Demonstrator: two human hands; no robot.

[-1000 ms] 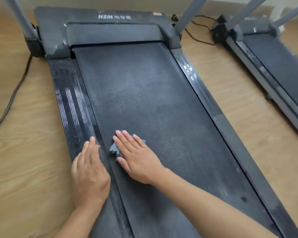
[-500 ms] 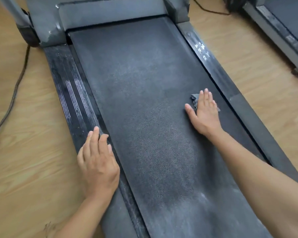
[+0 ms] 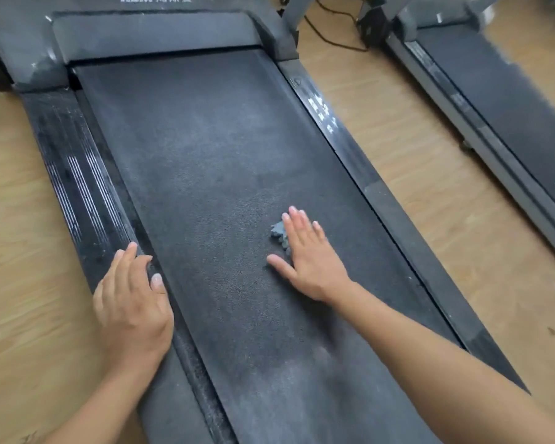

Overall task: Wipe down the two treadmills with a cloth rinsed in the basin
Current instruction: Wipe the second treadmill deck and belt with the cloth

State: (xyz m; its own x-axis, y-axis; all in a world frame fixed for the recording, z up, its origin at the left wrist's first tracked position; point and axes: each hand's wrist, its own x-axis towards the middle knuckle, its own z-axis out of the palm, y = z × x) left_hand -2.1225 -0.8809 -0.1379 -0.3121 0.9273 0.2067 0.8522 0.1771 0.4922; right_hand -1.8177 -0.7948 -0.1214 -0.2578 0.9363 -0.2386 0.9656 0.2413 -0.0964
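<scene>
While right hand (image 3: 306,256) presses flat, fingers straight, on grey cloth (image 3: 279,233) at belt centre-right, left hand (image 3: 132,302) rests flat on left side rail of near treadmill (image 3: 205,155) (dusty). Second treadmill (image 3: 507,100) far right, on wood floor (image 3: 414,174).

Belt (image 3: 205,187) free between hands and up to far motor cover (image 3: 154,36), which rises like wall. Left hand (image 3: 132,302) lies on left rail (image 3: 77,174). Right hand (image 3: 308,261) presses cloth (image 3: 279,233), right of middle. Floor strip (image 3: 398,187) on right passable; cable (image 3: 330,40) at far end, second treadmill (image 3: 510,107) beyond.
</scene>
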